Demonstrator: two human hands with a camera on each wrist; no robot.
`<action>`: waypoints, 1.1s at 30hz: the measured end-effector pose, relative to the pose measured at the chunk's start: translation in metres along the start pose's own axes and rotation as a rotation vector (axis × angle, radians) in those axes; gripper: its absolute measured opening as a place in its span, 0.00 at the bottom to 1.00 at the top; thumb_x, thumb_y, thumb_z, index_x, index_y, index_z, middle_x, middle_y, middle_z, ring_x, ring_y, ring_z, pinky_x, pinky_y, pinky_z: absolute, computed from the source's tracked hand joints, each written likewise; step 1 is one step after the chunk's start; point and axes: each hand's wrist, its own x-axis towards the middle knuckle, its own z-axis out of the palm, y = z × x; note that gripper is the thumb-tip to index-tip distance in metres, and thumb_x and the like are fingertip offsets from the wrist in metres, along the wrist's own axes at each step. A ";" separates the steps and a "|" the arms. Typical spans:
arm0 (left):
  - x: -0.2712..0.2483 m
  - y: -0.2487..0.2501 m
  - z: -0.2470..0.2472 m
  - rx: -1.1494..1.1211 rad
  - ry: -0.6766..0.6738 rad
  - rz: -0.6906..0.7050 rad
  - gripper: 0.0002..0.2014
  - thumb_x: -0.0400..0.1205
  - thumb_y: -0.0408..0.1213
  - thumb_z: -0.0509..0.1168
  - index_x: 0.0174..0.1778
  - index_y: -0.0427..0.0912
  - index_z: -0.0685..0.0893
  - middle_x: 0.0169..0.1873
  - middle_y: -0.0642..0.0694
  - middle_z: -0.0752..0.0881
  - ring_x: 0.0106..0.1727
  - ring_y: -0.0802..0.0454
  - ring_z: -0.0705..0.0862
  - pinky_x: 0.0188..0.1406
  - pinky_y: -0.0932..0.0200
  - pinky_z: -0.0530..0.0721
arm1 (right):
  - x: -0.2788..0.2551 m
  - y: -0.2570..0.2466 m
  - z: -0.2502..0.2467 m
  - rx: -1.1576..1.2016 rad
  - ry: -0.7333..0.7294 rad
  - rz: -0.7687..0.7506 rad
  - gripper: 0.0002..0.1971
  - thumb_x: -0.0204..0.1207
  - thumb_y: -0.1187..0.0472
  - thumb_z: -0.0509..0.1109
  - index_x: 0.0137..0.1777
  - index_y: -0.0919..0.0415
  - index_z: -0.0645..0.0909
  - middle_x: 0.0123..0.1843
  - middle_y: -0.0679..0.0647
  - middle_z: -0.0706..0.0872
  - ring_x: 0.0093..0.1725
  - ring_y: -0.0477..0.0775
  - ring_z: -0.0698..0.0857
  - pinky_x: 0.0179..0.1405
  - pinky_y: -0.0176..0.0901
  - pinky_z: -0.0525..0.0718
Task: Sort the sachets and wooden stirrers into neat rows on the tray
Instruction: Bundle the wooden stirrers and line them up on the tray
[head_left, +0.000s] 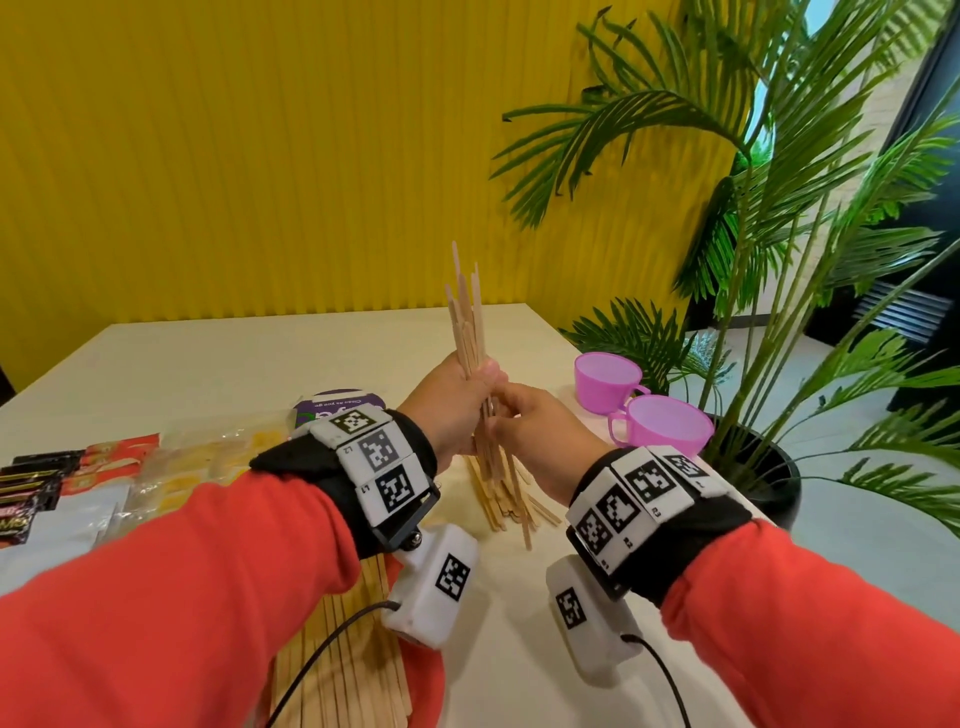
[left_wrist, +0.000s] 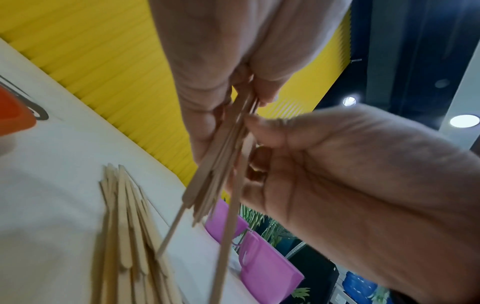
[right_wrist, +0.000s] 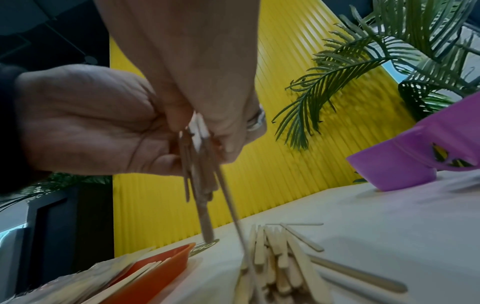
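Note:
My left hand (head_left: 470, 387) grips a bundle of wooden stirrers (head_left: 467, 322) upright above the table. Just below it, my right hand (head_left: 503, 411) pinches the lower part of the same bundle (left_wrist: 221, 156); in the right wrist view the bundle (right_wrist: 201, 176) hangs from both hands. Under the hands a loose pile of stirrers (head_left: 501, 493) lies on the table (right_wrist: 272, 265). An orange tray (head_left: 421, 675) near my body holds stirrers side by side (head_left: 343, 660). Red, black and white sachets (head_left: 47, 493) and clear yellow ones (head_left: 208, 457) lie at the left.
Two pink cups (head_left: 607, 375) (head_left: 662, 427) stand to the right of the hands. A potted palm (head_left: 769, 467) stands off the table's right edge. A purple-and-white card (head_left: 337, 402) lies behind my left wrist. The yellow ribbed wall (head_left: 260, 156) runs behind the white table (head_left: 234, 364).

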 end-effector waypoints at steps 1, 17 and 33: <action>0.000 0.000 -0.003 -0.001 0.011 0.000 0.13 0.88 0.43 0.50 0.60 0.41 0.74 0.51 0.42 0.82 0.45 0.46 0.82 0.54 0.40 0.82 | 0.000 0.002 -0.002 0.012 -0.012 0.006 0.20 0.76 0.78 0.58 0.43 0.51 0.82 0.44 0.60 0.86 0.51 0.65 0.85 0.61 0.61 0.82; -0.004 -0.007 -0.020 -0.017 0.028 0.015 0.10 0.88 0.41 0.50 0.41 0.50 0.70 0.33 0.49 0.75 0.41 0.52 0.81 0.45 0.50 0.77 | -0.031 0.005 -0.012 -1.112 -0.538 0.374 0.14 0.69 0.55 0.74 0.26 0.58 0.76 0.21 0.47 0.78 0.24 0.47 0.75 0.32 0.36 0.76; -0.011 -0.024 -0.032 -0.060 -0.055 -0.026 0.12 0.87 0.28 0.49 0.43 0.47 0.72 0.34 0.47 0.71 0.39 0.54 0.74 0.38 0.63 0.72 | -0.042 0.018 0.002 -1.305 -0.543 0.190 0.15 0.67 0.61 0.77 0.54 0.63 0.84 0.50 0.57 0.88 0.46 0.56 0.84 0.48 0.44 0.83</action>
